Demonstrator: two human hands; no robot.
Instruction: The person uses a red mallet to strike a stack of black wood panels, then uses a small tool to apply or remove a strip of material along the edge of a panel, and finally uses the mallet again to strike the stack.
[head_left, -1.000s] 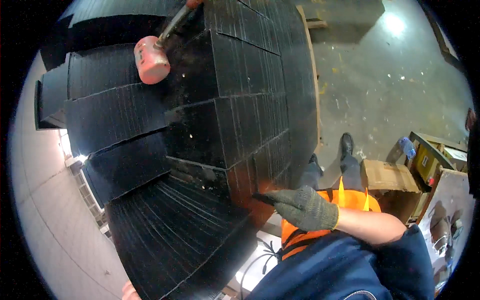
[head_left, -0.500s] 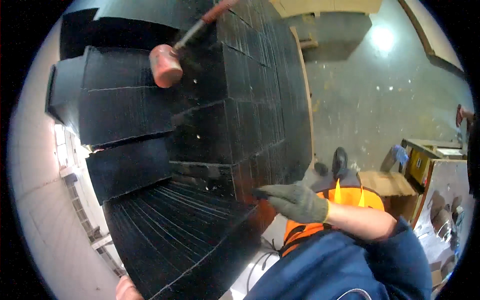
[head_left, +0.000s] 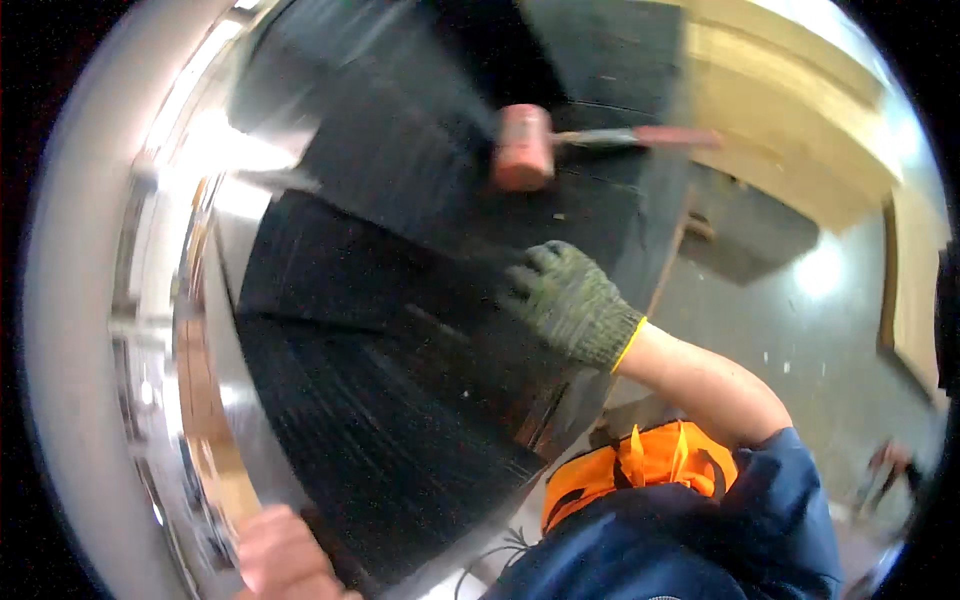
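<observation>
A rubber mallet with a red head and a red-ended handle lies on a stack of large black blocks. Just nearer than its head, my right hand, in a grey-green knit glove with a yellow cuff, reaches over the black surface. Its fingers are apart and nothing shows in them; whether they touch the blocks I cannot tell. At the lower left, beside the near left edge of the blocks, my left hand appears bare and blurred. Its fingers cannot be made out clearly.
Pale tan panels stand beyond the stack at the far right, over a grey floor. Another person's arm shows at the right. A cable hangs by the stack's near edge. Brown boxes stand at the left.
The view has turned, so the mallet now appears farther right. My gloved right hand has moved forward from the stack's near right corner toward the mallet. More of my left hand shows.
</observation>
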